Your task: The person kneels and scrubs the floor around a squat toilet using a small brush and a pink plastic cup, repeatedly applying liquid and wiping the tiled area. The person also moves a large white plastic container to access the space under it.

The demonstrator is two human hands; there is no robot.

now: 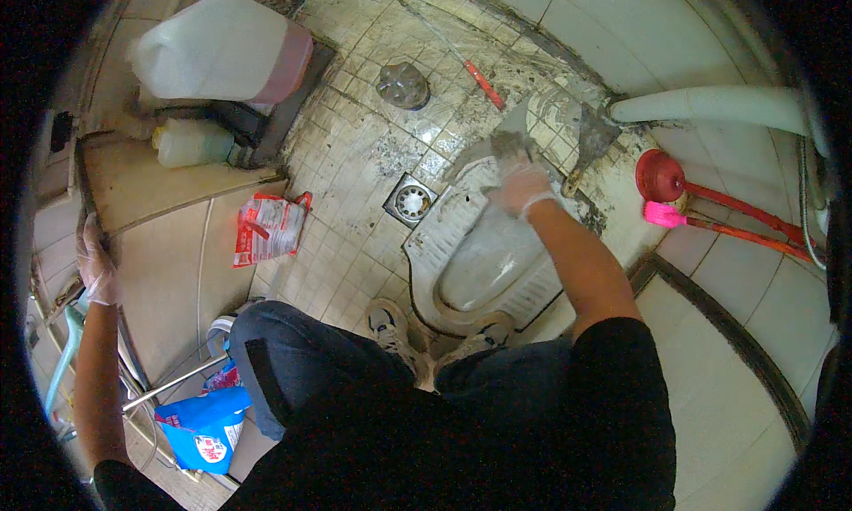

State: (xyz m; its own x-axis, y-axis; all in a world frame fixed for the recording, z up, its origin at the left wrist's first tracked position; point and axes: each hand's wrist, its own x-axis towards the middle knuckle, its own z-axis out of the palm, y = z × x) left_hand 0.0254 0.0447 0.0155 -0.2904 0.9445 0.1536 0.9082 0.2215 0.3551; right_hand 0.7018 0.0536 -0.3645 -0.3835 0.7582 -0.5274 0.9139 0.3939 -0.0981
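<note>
My right hand (pixel 526 185), in a thin clear glove, is over the far right part of a white ceramic squat toilet (pixel 479 264). A blurred dark grey wad (pixel 511 145), possibly a scouring pad, is under its fingertips. Dark grime and grey wet smears mark the toilet's far rim and the tiles around it. Far to the left, my left hand (pixel 98 264), also gloved, rests against the outer edge of a tiled ledge (pixel 180 185); how its fingers bend is unclear. Both my shoes (pixel 393 324) are at the toilet's near end.
Beside the toilet is a square floor drain (pixel 411 200). Farther off lie a cut plastic bottle piece (pixel 403 86) and a red-handled scraper (pixel 484 85). A plunger (pixel 659 176) and pink brush (pixel 664 214) lean right, near a white pipe (pixel 712 105). Left are a jug (pixel 213 48), red-white packet (pixel 271 224) and blue bag (pixel 206 431).
</note>
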